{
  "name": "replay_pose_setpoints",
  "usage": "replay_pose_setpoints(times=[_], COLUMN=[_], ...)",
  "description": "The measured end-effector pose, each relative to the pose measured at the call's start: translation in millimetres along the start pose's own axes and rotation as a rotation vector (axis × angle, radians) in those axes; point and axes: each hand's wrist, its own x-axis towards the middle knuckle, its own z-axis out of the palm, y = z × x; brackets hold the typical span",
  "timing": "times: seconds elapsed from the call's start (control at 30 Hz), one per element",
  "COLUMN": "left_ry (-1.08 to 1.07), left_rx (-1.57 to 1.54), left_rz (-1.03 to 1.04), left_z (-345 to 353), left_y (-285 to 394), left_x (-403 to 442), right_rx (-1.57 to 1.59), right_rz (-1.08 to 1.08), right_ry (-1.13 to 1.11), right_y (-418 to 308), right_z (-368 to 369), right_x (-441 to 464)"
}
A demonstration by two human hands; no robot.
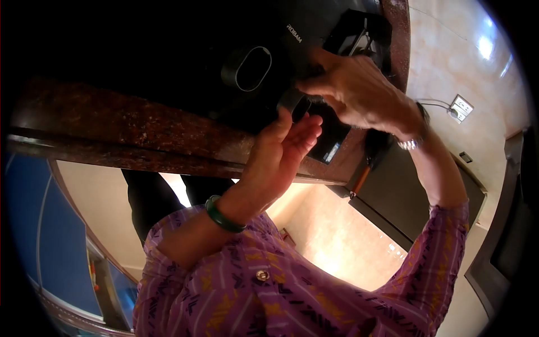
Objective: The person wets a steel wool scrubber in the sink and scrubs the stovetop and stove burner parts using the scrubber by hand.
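1. Two bare hands meet over a black glossy surface (168,62) lettered "ROBAM" beside a stone counter edge (135,126), with a small dark piece (289,101) between them.

2. The left hand (275,151), a green bangle (222,216) at its wrist, comes in from below with palm turned up. Its fingers are extended and unclenched, its thumb tip just beneath the piece.

3. The right hand (365,92), a metal band (410,144) at its wrist, reaches over from the other side, fingers bent toward the piece's upper end. Whether they pinch it or merely brush it, one cannot tell (shadow swallows the contact).

4. The key relation: the dark piece lies above the left thumb and left of the right fingertips in view, nearly equally near to both hands. Its long axis is partly hidden and cannot be read surely, nor whether it rests on the surface or is raised.

5. Beyond it, near but untouched, stands a ring-topped piece (247,68), its oval rim slanting from upper right to lower left.
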Motion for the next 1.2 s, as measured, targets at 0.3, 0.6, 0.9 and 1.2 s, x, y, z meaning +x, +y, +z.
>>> replay_pose_setpoints(times=[0.3, 0.6, 0.9, 1.2], left_ry=[-0.01, -0.037, -0.066, -0.155], left_rx=[-0.008, 0.014, 0.121, 0.014], left_rz=[-0.002, 0.059, 0.093, 0.094], left_z=[-1, 0, 0, -6], left_y=[0, -1, -1, -2], left_x=[1, 1, 1, 4], right_rx=[0.059, 0.177, 0.125, 0.123], right_rz=[0.054, -0.016, -0.064, 0.005], right_ry=[-0.053, -0.033, 0.038, 0.022], right_y=[-6, -12, -14, -17], right_z=[1, 1, 3, 4], right_x=[-3, -6, -8, -7])
